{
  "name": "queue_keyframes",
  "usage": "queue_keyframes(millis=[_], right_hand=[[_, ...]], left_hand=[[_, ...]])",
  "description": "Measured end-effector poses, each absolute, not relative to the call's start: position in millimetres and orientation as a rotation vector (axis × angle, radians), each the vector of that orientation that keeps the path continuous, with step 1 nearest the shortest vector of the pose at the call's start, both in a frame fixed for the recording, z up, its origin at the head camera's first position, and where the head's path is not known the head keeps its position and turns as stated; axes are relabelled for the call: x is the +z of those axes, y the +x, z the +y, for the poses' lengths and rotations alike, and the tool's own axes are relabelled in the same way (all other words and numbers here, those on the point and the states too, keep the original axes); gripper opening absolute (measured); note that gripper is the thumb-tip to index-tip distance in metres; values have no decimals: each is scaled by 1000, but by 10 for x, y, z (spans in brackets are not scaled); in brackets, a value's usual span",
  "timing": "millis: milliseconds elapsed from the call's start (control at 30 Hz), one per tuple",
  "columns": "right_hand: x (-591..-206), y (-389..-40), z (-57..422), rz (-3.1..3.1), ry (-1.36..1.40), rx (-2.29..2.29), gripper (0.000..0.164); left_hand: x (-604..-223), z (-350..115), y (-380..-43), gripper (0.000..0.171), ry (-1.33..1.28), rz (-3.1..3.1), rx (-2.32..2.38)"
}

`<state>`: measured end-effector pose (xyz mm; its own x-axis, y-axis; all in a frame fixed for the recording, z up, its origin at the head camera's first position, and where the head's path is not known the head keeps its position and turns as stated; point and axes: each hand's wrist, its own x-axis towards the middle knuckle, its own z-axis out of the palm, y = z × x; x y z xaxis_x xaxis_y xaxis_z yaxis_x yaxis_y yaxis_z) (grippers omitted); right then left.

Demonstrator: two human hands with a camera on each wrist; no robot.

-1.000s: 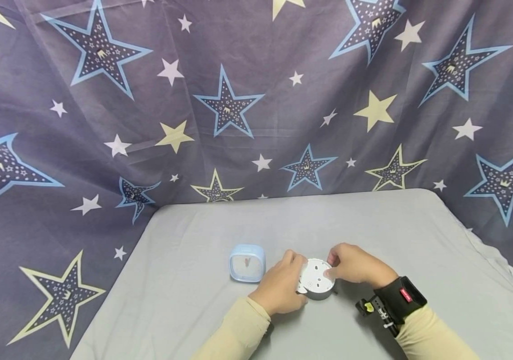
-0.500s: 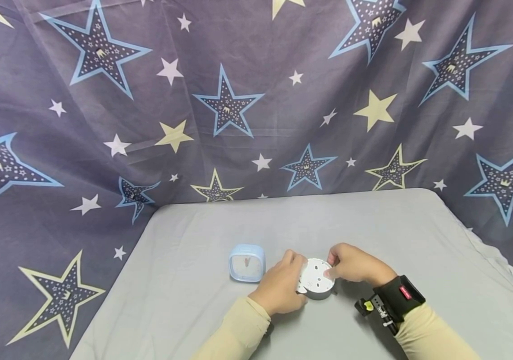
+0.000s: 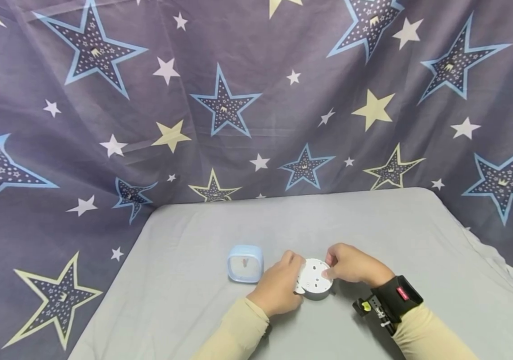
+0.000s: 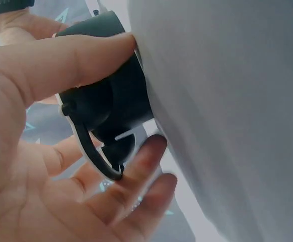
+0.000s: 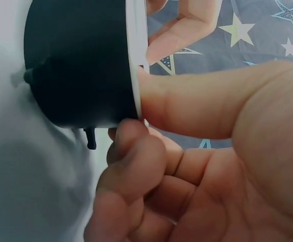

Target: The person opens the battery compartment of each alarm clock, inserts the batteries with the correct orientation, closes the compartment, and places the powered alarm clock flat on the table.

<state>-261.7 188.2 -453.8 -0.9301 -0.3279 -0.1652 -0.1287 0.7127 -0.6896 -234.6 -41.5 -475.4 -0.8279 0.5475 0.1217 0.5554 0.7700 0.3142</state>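
Note:
A round alarm clock (image 3: 316,276), with a dark body and a white back, lies back side up on the grey cloth. My left hand (image 3: 280,286) grips its left side; in the left wrist view the thumb lies across the dark body (image 4: 129,85), near a curved dark handle (image 4: 88,146). From the right, my right hand (image 3: 354,264) pinches the rim. Its thumb (image 5: 187,103) presses the white back edge while curled fingers (image 5: 141,161) sit against the side. A small dark peg (image 5: 90,138) sticks out of the body. The clock's face is hidden underneath.
A light blue square clock (image 3: 245,264) stands just left of my left hand. Grey cloth (image 3: 351,220) covers the table, and a purple star-patterned curtain (image 3: 247,45) hangs behind and at the sides. A black wrist strap with a camera mount (image 3: 396,299) is on the right wrist.
The head view has turned slightly, so everything sits a little further left. Both hands keep the same hold on the round alarm clock.

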Motion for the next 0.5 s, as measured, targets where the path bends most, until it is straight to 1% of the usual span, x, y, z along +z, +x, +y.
queue_keyframes(millis=[167, 267, 500], right_hand=[[-4506, -2599, 1865, 2672, -369, -1015, 23], [-4495, -2584, 1869, 2679, -369, -994, 23], [-4453, -2604, 1920, 2744, -413, -927, 18]], left_hand=[[-4723, -455, -2342, 79, -945, -2903, -520], [-4704, -469, -2337, 74, -976, -2896, -496], [-4611, -481, -2352, 46, -1041, -2785, -476]])
